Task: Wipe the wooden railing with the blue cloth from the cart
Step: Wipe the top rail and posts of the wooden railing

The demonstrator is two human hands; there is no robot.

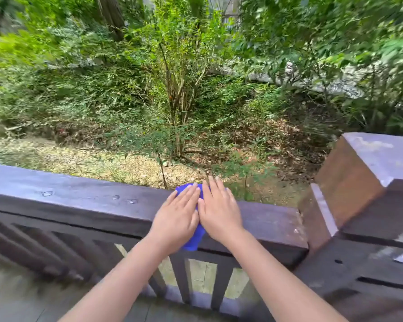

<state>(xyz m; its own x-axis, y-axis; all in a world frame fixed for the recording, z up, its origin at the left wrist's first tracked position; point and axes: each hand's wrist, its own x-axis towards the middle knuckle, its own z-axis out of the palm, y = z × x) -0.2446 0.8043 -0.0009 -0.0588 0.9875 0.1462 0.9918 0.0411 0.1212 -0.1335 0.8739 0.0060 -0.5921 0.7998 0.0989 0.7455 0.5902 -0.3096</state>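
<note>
A dark wooden railing (79, 201) runs across the lower half of the view, its top rail wet-looking with a few droplets. A blue cloth (194, 240) lies draped over the top rail near its right end, one corner hanging down the near face. My left hand (176, 218) and my right hand (219, 209) lie flat side by side on the cloth, fingers straight and pointing away from me, pressing it onto the rail. Most of the cloth is hidden under the hands. The cart is out of view.
A thick square wooden post (363, 173) rises at the right end of the rail. Slats and balusters (182, 275) fill the railing below. Beyond the railing lie a gravel strip, leaf litter and dense green shrubs (177, 89).
</note>
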